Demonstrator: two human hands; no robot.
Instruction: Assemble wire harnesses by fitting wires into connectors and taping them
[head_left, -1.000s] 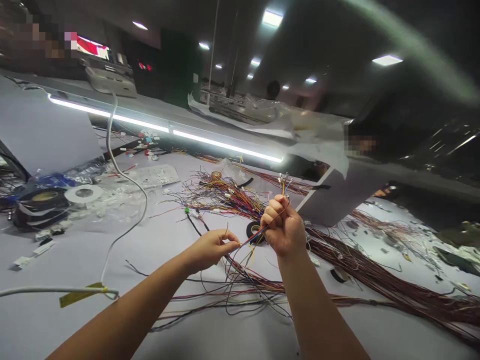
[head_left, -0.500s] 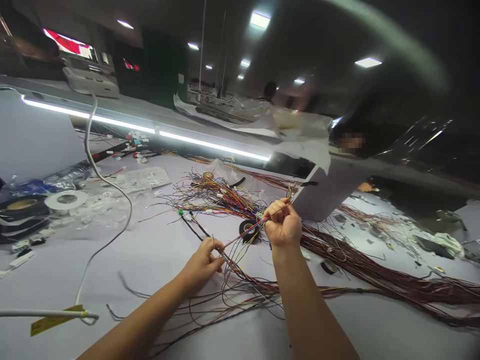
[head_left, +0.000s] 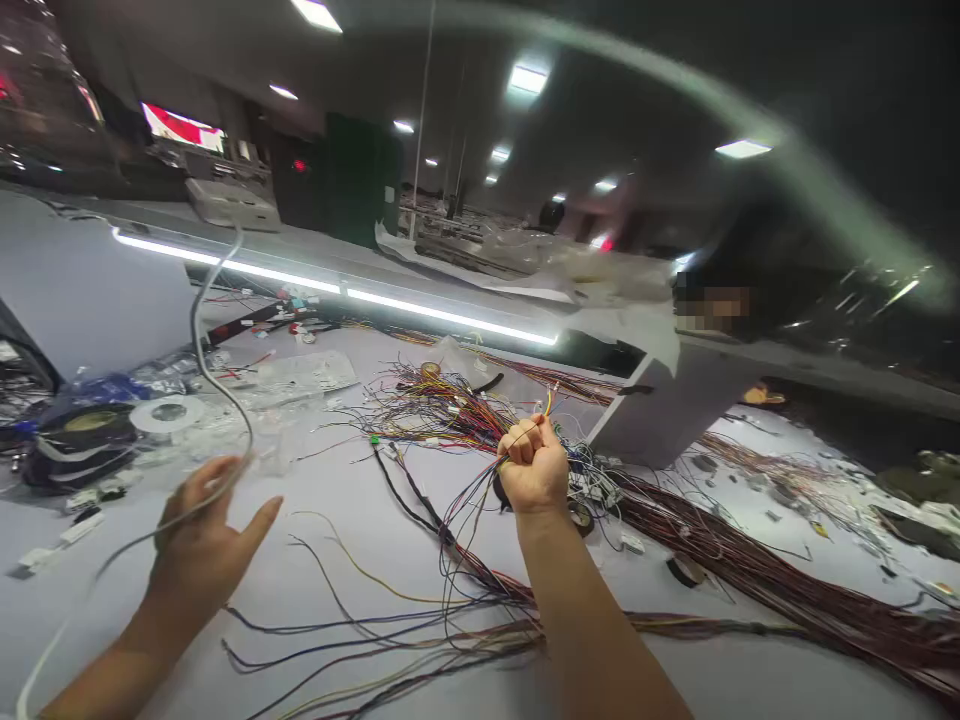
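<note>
My right hand (head_left: 534,465) is a closed fist around a bunch of thin coloured wires (head_left: 480,480), their ends sticking up above the knuckles. The wires trail down across the white table (head_left: 337,520) toward me. My left hand (head_left: 204,535) is far to the left, fingers spread and blurred, holding nothing, next to a hanging white cable (head_left: 214,375). A tangle of multicoloured wires (head_left: 431,400) lies behind the fist, and a black tape roll (head_left: 501,490) sits partly hidden beside it.
A thick brown wire harness (head_left: 757,570) runs to the right. Tape rolls (head_left: 82,430) and plastic bags (head_left: 300,375) lie at the left. A lit strip lamp (head_left: 337,290) crosses the back. A grey box (head_left: 667,405) stands behind the fist. Small connectors litter the right.
My left hand let go of the wires and swung far left, opening. My right fist stayed on the bundle and shifted slightly left; loose wires now lie slack on the table.
</note>
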